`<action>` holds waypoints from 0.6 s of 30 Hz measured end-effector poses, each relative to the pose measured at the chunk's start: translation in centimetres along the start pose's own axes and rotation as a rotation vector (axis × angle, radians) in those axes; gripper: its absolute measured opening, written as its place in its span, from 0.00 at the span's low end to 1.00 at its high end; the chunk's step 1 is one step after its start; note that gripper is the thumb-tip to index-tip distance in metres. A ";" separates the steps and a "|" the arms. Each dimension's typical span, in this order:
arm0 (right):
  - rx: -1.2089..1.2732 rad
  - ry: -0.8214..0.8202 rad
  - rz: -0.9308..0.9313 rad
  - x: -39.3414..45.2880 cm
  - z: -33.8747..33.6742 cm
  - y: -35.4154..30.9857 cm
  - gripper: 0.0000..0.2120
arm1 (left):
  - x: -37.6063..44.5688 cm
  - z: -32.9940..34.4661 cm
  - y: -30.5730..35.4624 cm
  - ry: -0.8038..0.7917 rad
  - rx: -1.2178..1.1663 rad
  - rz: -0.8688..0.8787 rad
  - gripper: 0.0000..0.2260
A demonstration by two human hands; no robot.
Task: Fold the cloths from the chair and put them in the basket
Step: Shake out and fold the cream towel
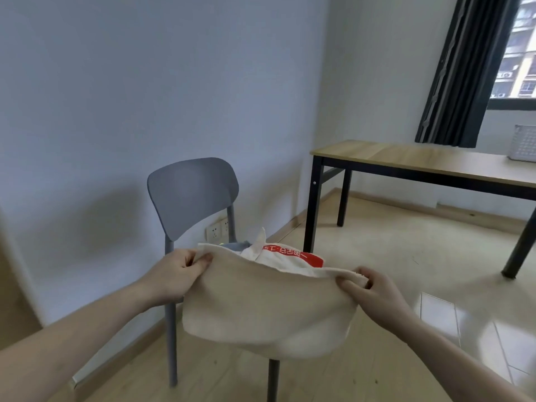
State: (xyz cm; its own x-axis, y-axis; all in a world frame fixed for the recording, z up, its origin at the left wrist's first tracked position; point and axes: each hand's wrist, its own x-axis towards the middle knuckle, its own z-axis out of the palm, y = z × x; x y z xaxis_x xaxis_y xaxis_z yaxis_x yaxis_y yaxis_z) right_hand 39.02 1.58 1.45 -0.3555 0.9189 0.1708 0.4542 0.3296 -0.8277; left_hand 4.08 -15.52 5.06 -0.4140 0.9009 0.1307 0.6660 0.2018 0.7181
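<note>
Both grips are pinching the top corners of the beige towel (266,309), left hand (177,274) and right hand (374,291), holding it over the gray chair (193,195) low-centre; basket (523,143) is sitting on the counter (406,158) far right, so I'd be keeping the edge taut and matching corners.

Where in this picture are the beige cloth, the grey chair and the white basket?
beige cloth (261,309): head view, middle of the hanging cloth.
grey chair (191,195): head view, centre of the backrest.
white basket (523,143): head view, its perforated side wall, on the table at the right edge.
</note>
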 end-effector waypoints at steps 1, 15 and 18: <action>0.004 0.030 -0.017 0.7 0.1 0.1 0.09 | 1.1 0.6 0.1 0.032 0.006 0.002 0.22; 0.112 0.207 0.142 9.6 5.4 5.7 0.10 | 14.9 10.9 0.8 0.133 0.200 0.102 0.15; 0.209 0.247 0.177 10.6 6.8 6.6 0.09 | 17.2 13.2 -0.2 0.119 0.326 0.122 0.17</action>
State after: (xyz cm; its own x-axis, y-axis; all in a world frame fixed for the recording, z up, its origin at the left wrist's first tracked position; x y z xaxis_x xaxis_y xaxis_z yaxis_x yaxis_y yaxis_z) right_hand 32.66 12.02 -5.82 -0.0666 0.9908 0.1178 0.3051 0.1326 -0.9431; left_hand 5.01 5.05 -1.80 -0.3759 0.8786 0.2945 0.8698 0.2250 0.4390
